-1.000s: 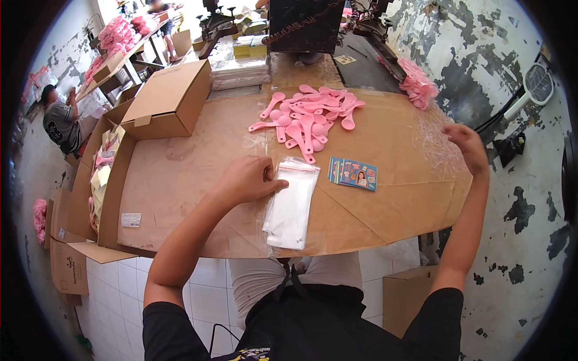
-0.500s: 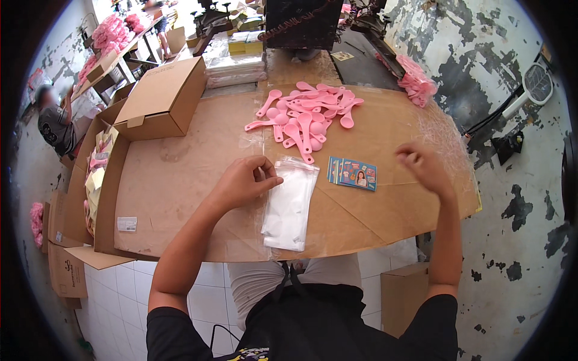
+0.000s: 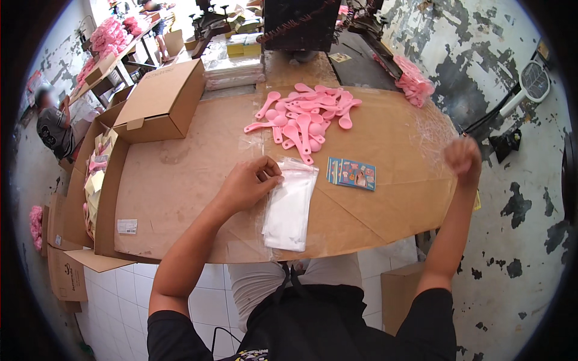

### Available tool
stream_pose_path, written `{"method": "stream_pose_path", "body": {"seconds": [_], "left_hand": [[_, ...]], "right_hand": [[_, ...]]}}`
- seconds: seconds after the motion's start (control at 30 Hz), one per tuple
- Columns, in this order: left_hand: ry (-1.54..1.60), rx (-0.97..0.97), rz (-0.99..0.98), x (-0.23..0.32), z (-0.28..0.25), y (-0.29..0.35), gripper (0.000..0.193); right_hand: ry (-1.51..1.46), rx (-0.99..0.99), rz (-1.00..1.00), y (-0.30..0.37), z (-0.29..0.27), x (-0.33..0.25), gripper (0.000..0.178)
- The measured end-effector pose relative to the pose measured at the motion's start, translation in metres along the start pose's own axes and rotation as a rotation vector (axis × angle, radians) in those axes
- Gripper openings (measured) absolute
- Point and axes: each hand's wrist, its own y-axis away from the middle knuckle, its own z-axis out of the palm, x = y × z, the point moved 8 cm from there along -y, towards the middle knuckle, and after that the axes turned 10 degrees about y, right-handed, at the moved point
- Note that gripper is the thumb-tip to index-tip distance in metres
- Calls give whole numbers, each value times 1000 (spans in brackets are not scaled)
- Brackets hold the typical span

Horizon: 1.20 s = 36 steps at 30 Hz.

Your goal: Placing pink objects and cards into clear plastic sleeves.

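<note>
Here, the left hand (image 3: 248, 182) curls loosely at the plastic bags (image 3: 289, 213), the right hand (image 3: 463, 160) balled.

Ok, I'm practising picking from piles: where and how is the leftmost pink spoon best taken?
The leftmost spoon looks best pinched across its handle, coming from the left: the handle juts leftward clear of the heap, while its bowl lies among other spoons.

Blk T-shirt (image 3: 337, 322), short slvs (image 3: 176, 334), yel/wht print (image 3: 253, 355) on frt; lt-grey trousers (image 3: 253, 289), dk cord (image 3: 293, 278) nr waist; fingers (image 3: 263, 163) bare.
</note>
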Motion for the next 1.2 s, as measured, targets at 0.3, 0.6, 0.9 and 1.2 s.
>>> {"method": "stream_pose_path", "body": {"seconds": [0.3,0.6,0.9,1.2], "left_hand": [[64,6,-14,4,-3,1,19],[-14,-35,18,3,2,1,23],[-11,-65,34,16,7,1,27],[8,-26,1,8,-4,5,24]], "right_hand": [[1872,138,574,20,-68,30,12],[1172,210,371,6,-4,34,20],[1033,425,464,48,-143,1,43],[1497,585,981,30,-81,32,26]]}}
